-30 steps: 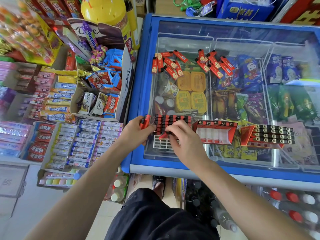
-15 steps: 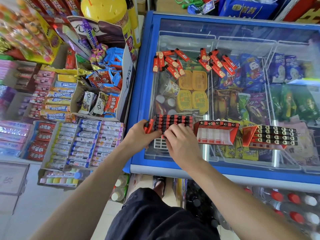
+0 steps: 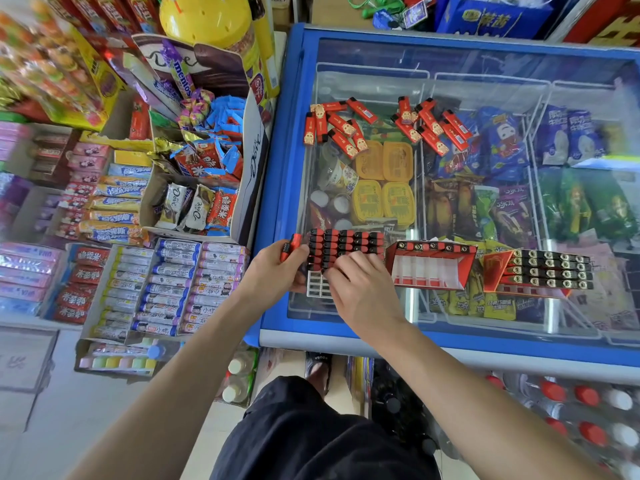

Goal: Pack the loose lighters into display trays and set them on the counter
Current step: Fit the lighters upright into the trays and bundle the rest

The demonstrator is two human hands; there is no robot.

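Note:
A white display tray [image 3: 317, 287] partly filled with red lighters [image 3: 346, 245] lies on the freezer's glass lid [image 3: 485, 81]. My left hand [image 3: 273, 268] grips a few red lighters [image 3: 291, 247] at the tray's left edge. My right hand [image 3: 360, 289] covers the tray's front rows, its fingertips down among the lighters; what they hold is hidden. Two piles of loose red lighters [image 3: 337, 124] [image 3: 433, 124] lie farther back on the lid. To the right stand a nearly empty red tray [image 3: 429, 268] and a red tray full of black-topped lighters [image 3: 547, 270].
The blue-framed freezer [image 3: 287, 168] holds ice creams under the glass. Candy and chocolate boxes [image 3: 194, 209] and gum displays [image 3: 166, 289] crowd the shelves on the left. Bottles [image 3: 588, 400] stand below the freezer front on the right.
My right hand slid forward over the tray's front rows and the lighter it held a second ago is no longer visible. My left hand stayed at the tray's left edge.

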